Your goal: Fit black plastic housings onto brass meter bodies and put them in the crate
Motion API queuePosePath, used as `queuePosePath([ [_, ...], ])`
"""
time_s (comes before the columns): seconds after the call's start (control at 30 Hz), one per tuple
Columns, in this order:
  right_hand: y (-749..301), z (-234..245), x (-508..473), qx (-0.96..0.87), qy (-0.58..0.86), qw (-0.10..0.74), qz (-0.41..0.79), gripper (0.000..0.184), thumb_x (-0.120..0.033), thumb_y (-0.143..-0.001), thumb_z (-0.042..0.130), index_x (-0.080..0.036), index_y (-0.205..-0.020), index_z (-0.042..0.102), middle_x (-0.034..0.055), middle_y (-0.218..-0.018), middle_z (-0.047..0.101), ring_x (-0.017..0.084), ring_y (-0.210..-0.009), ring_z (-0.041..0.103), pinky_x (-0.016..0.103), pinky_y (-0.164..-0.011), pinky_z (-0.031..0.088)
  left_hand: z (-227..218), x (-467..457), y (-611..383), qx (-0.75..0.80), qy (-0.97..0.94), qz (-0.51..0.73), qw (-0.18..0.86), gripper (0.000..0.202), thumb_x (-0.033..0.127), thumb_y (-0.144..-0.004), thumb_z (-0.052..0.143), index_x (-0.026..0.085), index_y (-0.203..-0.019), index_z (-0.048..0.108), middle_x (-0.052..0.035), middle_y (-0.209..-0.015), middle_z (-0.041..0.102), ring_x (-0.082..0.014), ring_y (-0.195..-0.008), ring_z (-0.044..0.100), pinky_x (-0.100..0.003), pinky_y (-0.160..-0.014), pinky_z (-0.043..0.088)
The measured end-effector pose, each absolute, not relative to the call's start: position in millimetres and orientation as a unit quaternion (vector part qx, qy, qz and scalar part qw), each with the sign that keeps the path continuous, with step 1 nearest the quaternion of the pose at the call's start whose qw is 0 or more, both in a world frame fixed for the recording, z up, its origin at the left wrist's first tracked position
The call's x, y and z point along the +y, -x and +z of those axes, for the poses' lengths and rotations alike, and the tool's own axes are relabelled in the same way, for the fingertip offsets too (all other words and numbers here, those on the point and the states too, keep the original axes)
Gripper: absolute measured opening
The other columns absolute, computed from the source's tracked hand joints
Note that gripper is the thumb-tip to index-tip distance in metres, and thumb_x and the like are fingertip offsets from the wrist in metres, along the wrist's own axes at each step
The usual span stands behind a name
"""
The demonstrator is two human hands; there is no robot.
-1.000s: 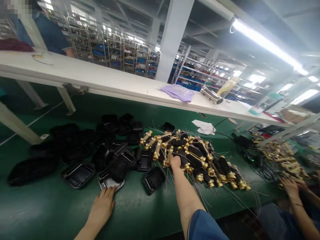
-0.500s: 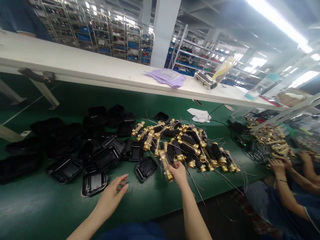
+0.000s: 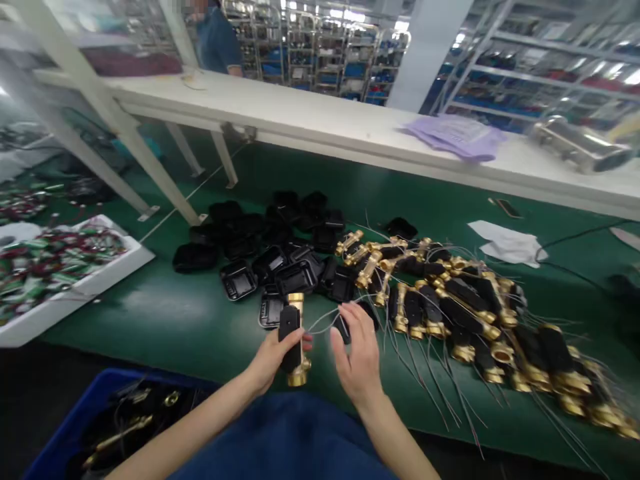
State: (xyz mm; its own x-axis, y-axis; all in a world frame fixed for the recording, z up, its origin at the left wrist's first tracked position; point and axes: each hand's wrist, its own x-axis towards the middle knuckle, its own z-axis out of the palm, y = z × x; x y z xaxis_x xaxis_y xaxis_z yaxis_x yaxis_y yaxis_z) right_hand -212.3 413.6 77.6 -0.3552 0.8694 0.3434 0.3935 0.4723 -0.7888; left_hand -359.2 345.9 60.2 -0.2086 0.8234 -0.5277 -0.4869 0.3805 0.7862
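Observation:
My left hand [image 3: 274, 357] is closed around a brass pipe fitting [image 3: 296, 301] that has a black block [image 3: 289, 327] along its side. The fitting stands nearly upright above the near part of the green bench. Thin grey wires [image 3: 323, 320] run from it toward my right hand [image 3: 359, 350]. That hand is beside the wires, thumb and fingers apart; whether the fingertips touch the wires is unclear. Behind the left hand lie several black plastic housings [image 3: 296, 277], some showing their hollow insides. A small black piece [image 3: 343, 328] is partly hidden behind the right hand.
To the right spreads a heap of similar brass fittings [image 3: 463, 300] with trailing wires. A white foam tray [image 3: 135, 257] of small wired parts sits at left, above a blue bin [image 3: 75, 417] on the floor side. A white shelf [image 3: 320, 123] spans the back; a person [image 3: 217, 40] stands beyond.
The brass fitting has gone from my right hand to my left and is now held more centrally. My right hand has let go and opened. The view has swung left.

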Motion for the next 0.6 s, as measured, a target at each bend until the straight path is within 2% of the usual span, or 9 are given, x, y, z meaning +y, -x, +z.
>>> queuePosePath([
  [0.07, 229.2, 63.8, 419.3, -0.691, 0.432, 0.301, 0.496, 0.041, -0.051, -0.081, 0.051, -0.017, -0.102, 0.059, 0.0098, -0.095, 0.062, 0.022, -0.094, 0.056, 0.04, -0.087, 0.044, 59.5, 334.0, 367.7, 0.537, -0.141, 0.531, 0.64, 0.059, 0.059, -0.066, 0.064, 0.008, -0.096, 0.061, -0.0155, -0.083, 0.068, -0.0262, -0.076, 0.064, -0.034, -0.067, 0.05],
  [0.13, 248.7, 46.9, 414.5, -0.545, 0.41, 0.176, 0.71, 0.049, -0.063, -0.079, 0.045, -0.016, -0.086, 0.061, 0.0023, -0.063, 0.057, 0.015, -0.058, 0.054, 0.029, -0.06, 0.047, 59.3, 327.8, 371.4, 0.515, -0.138, 0.512, 0.674, 0.064, 0.067, -0.07, 0.052, 0.007, -0.089, 0.064, -0.0163, -0.074, 0.067, -0.0263, -0.068, 0.063, -0.036, -0.066, 0.05],
  [0.17, 258.0, 39.3, 408.8, -0.452, 0.391, 0.127, 0.792, 0.052, -0.066, -0.079, 0.041, -0.017, -0.079, 0.059, -0.0017, -0.052, 0.05, 0.011, -0.044, 0.044, 0.024, -0.047, 0.04, 59.2, 326.5, 372.8, 0.516, -0.144, 0.497, 0.683, 0.068, 0.071, -0.072, 0.045, 0.007, -0.085, 0.065, -0.0161, -0.072, 0.067, -0.0262, -0.065, 0.063, -0.036, -0.065, 0.049],
  [0.23, 273.4, 28.6, 394.6, -0.276, 0.369, 0.088, 0.883, 0.051, -0.066, -0.079, 0.039, -0.017, -0.073, 0.055, -0.0055, -0.044, 0.043, 0.008, -0.033, 0.031, 0.02, -0.037, 0.028, 59.7, 325.6, 376.9, 0.569, -0.196, 0.458, 0.654, 0.071, 0.074, -0.075, 0.034, 0.01, -0.081, 0.066, -0.0147, -0.07, 0.067, -0.0261, -0.064, 0.062, -0.035, -0.066, 0.047],
  [0.27, 279.1, 26.1, 387.8, -0.21, 0.367, 0.091, 0.901, 0.049, -0.064, -0.08, 0.042, -0.018, -0.073, 0.054, -0.0054, -0.045, 0.045, 0.008, -0.033, 0.032, 0.02, -0.037, 0.027, 60.6, 325.2, 380.1, 0.619, -0.243, 0.427, 0.613, 0.071, 0.074, -0.075, 0.032, 0.012, -0.077, 0.067, -0.0141, -0.069, 0.067, -0.0263, -0.066, 0.062, -0.034, -0.066, 0.046],
  [0.37, 286.5, 26.3, 374.7, -0.11, 0.374, 0.127, 0.912, 0.042, -0.059, -0.08, 0.048, -0.017, -0.079, 0.055, -0.001, -0.058, 0.059, 0.013, -0.049, 0.053, 0.023, -0.049, 0.041, 66.5, 321.5, 394.0, 0.769, -0.392, 0.278, 0.422, 0.066, 0.071, -0.078, 0.031, 0.016, -0.06, 0.063, -0.0135, -0.066, 0.065, -0.0274, -0.069, 0.06, -0.033, -0.066, 0.04],
  [0.43, 282.5, 27.7, 373.7, -0.099, 0.38, 0.146, 0.908, 0.042, -0.058, -0.079, 0.051, -0.017, -0.085, 0.057, 0.0017, -0.066, 0.064, 0.017, -0.062, 0.06, 0.027, -0.06, 0.046, 67.3, 318.0, 405.9, 0.817, -0.438, 0.201, 0.317, 0.063, 0.066, -0.082, 0.028, 0.018, -0.061, 0.062, -0.0115, -0.063, 0.063, -0.0261, -0.068, 0.06, -0.032, -0.066, 0.038],
  [0.53, 265.7, 25.3, 380.5, -0.123, 0.419, 0.19, 0.879, 0.043, -0.057, -0.075, 0.058, -0.017, -0.092, 0.057, 0.0026, -0.071, 0.067, 0.019, -0.069, 0.064, 0.03, -0.063, 0.048, 49.1, 319.4, 423.8, 0.827, -0.484, 0.178, 0.222, 0.046, 0.051, -0.088, 0.031, 0.019, -0.085, 0.064, -0.0088, -0.075, 0.065, -0.0235, -0.075, 0.06, -0.031, -0.073, 0.04],
  [0.6, 251.2, 21.7, 386.0, -0.139, 0.448, 0.219, 0.856, 0.044, -0.055, -0.071, 0.063, -0.017, -0.094, 0.057, 0.0032, -0.073, 0.067, 0.02, -0.071, 0.064, 0.03, -0.062, 0.049, 23.3, 327.5, 433.4, 0.794, -0.551, 0.175, 0.187, 0.032, 0.038, -0.084, 0.046, 0.017, -0.105, 0.059, -0.0119, -0.101, 0.064, -0.0262, -0.098, 0.056, -0.035, -0.087, 0.039],
])
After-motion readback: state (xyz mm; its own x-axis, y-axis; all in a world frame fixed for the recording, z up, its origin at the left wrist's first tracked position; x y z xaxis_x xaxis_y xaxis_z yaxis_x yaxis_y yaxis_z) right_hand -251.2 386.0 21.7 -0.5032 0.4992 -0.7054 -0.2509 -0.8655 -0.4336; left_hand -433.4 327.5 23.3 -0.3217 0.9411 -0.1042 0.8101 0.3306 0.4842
